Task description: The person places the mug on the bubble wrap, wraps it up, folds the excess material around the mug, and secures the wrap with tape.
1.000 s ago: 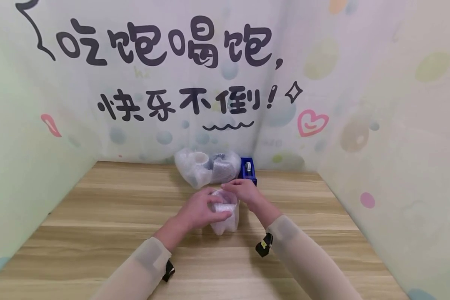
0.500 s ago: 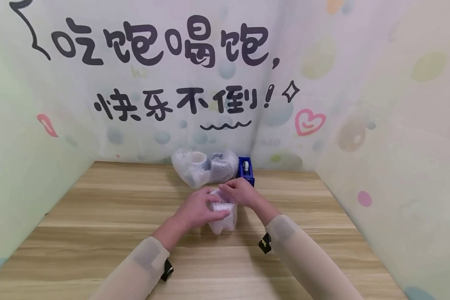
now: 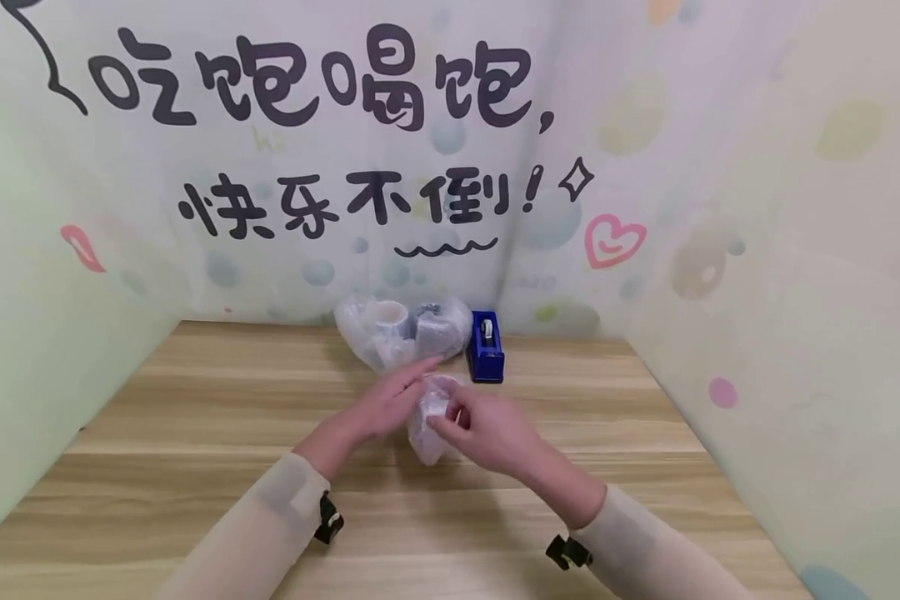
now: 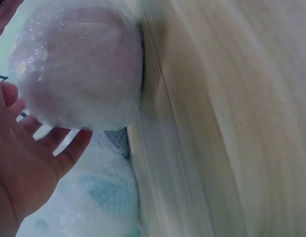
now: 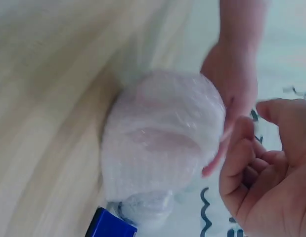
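Note:
A bubble-wrapped bundle (image 3: 426,433), rounded like a cup, stands on the table between both hands. My left hand (image 3: 382,406) lies along its left side with fingers straight. In the left wrist view, the fingertips (image 4: 79,143) are right at the edge of the bubble wrap (image 4: 83,69). My right hand (image 3: 495,429) is over the bundle's right side, fingers loosely bent. In the right wrist view, the thumb (image 5: 274,109) of this hand stands apart from the fingers, with nothing between them. Part of the bundle is hidden behind the right hand in the head view.
Behind the bundle sit a bubble-wrapped white cup (image 3: 390,315) and a darker bubble-wrapped item (image 3: 437,332), side by side against the printed backdrop. A blue tape dispenser (image 3: 487,354) stands to their right. Wood-grain tabletop (image 3: 232,475) extends around the hands.
My right hand came off the bundle's top rim and moved down toward me. The left hand's fingers straightened from a grip around the bundle. The head view shifted slightly.

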The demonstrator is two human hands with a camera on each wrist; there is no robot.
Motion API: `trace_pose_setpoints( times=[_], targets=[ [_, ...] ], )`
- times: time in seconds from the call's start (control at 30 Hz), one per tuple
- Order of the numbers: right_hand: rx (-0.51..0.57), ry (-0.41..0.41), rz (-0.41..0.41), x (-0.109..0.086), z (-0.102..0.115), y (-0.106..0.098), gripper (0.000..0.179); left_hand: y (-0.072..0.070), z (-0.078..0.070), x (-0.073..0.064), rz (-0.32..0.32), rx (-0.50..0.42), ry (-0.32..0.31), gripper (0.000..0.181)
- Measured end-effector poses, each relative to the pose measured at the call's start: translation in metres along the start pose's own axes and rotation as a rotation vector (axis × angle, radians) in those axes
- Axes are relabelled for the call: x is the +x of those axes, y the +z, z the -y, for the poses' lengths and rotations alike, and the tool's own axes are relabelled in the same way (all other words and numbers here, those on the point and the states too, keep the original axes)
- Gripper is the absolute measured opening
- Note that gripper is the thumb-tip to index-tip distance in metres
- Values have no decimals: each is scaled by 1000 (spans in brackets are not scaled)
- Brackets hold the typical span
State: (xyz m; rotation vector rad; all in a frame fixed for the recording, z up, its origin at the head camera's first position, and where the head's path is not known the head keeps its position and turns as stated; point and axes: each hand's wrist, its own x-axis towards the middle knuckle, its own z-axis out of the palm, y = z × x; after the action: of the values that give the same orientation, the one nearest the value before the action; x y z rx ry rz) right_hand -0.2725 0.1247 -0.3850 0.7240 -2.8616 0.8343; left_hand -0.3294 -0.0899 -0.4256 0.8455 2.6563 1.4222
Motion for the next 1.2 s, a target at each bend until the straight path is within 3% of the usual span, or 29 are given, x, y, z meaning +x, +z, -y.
trace_pose_setpoints(
  times=[0.1,0.23,0.5,0.9,1.2],
  targets=[
    [-42,-12,26,-4,1,11,36,-1,3,2,31,92,36,45],
    [-69,28,3,-6,-2,21,48,-5,5,-4,34,119,31,44],
    [-13,99,47,10,-13,12,35,-32,11,-25,66,184,-27,72],
    [-55,158,-16,65,-31,20,30,-34,23,-9,-89,166,-123,50],
    [-28,175,-12,75,-34,20,31,-35,29,-2,-110,133,-115,53]
  ],
)
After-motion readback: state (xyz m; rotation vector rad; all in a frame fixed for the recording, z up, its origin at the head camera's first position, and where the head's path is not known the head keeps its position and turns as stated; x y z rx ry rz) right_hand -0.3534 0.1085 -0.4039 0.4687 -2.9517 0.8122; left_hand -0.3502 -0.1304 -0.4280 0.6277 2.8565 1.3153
